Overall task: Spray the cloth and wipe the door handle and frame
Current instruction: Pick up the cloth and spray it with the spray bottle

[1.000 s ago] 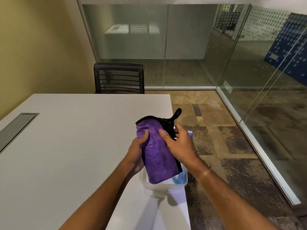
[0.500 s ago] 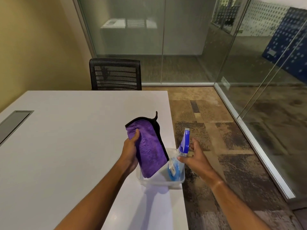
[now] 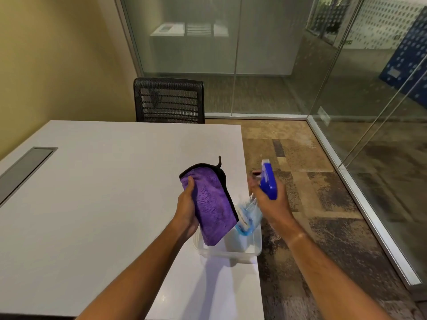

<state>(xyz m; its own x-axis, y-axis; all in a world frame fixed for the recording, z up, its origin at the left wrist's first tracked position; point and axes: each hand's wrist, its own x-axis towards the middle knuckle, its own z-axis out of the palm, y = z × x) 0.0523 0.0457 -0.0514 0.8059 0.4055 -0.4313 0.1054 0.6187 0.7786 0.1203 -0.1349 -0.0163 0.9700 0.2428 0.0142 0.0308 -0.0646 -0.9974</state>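
My left hand (image 3: 186, 207) grips a folded purple cloth (image 3: 211, 204) with a black edge, held upright above the table's right side. My right hand (image 3: 271, 199) is closed around the neck of a spray bottle (image 3: 268, 181) with a blue trigger head; its clear body with blue liquid (image 3: 248, 218) tilts down toward a clear plastic tub (image 3: 231, 250). The bottle sits just right of the cloth, a small gap between them. No door handle is clearly in view.
A white table (image 3: 104, 204) fills the left, with a grey cable hatch (image 3: 25, 167). A black mesh chair (image 3: 169, 100) stands at its far edge. Glass walls (image 3: 254, 54) with metal frames (image 3: 369, 204) enclose the carpeted floor on the right.
My right hand let go of the cloth, reached to the tub, closed on the spray bottle and lifted it up beside the cloth. My left hand kept the cloth.
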